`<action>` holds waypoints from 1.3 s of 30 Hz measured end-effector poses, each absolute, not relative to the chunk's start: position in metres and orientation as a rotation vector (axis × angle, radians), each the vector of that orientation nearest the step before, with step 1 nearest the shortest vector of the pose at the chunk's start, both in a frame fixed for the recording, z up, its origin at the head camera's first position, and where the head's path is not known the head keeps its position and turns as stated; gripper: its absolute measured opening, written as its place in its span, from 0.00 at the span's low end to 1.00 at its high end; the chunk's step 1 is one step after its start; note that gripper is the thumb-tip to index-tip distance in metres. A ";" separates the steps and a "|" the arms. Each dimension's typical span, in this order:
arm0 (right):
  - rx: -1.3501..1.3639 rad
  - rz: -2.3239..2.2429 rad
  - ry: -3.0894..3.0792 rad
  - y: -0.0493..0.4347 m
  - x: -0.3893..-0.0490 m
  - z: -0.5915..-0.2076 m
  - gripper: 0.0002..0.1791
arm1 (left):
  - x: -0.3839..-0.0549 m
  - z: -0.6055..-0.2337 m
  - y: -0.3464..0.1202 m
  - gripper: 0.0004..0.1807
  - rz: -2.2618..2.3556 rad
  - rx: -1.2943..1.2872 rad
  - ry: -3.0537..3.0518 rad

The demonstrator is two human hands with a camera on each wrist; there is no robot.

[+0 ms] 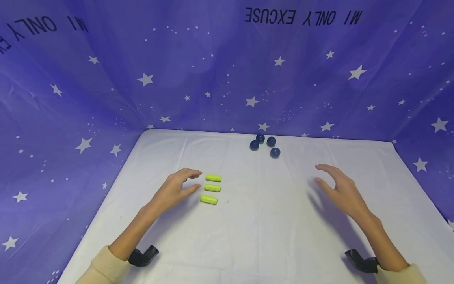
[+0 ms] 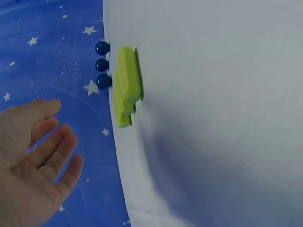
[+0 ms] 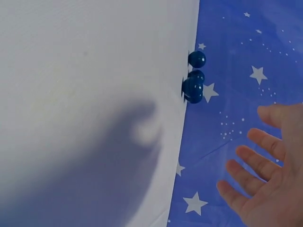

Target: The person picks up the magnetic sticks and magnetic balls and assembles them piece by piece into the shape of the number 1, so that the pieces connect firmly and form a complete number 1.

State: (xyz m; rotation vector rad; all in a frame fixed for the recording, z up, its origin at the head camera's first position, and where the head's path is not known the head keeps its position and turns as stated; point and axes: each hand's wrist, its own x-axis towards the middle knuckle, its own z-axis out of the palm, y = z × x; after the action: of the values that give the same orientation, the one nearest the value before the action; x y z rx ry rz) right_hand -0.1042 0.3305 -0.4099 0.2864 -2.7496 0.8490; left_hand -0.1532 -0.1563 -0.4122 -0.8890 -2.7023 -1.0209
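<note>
Three yellow-green ribbed bars lie in a column left of the table's middle: a far bar (image 1: 213, 178), a middle bar (image 1: 212, 188) and a near bar (image 1: 209, 200). Just to their left hovers my left hand (image 1: 179, 185), fingers relaxed and holding nothing; the left wrist view shows the bars (image 2: 129, 75) past its fingertips. Over the right half of the table is my right hand (image 1: 340, 191), its fingers loosely bent with nothing in them. Several shiny dark blue balls (image 1: 275, 152) sit together near the back edge, also seen in the right wrist view as balls (image 3: 193, 87).
A white cloth (image 1: 248, 236) covers the table. Purple-blue star-printed curtains (image 1: 213, 79) enclose its back and sides. Black curved pieces, a left one (image 1: 143, 256) and a right one (image 1: 361, 261), stick out at the wrists beside the beige sleeves.
</note>
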 end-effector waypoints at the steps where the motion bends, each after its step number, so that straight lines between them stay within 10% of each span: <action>1: 0.287 0.861 -2.748 0.330 -0.106 -0.411 0.23 | -0.153 -0.414 -0.155 0.20 -1.042 -0.921 -2.700; 39: 0.222 1.354 -2.702 0.283 -0.213 -0.447 0.19 | -0.142 -0.441 -0.133 0.10 -0.844 -1.140 -2.840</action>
State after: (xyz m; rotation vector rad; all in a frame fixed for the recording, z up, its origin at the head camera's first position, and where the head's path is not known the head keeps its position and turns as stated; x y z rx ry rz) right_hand -0.2131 0.2826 -0.4468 0.2224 -2.7018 1.3541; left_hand -0.1421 -0.1334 -0.4413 -1.1403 -2.8404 -0.8438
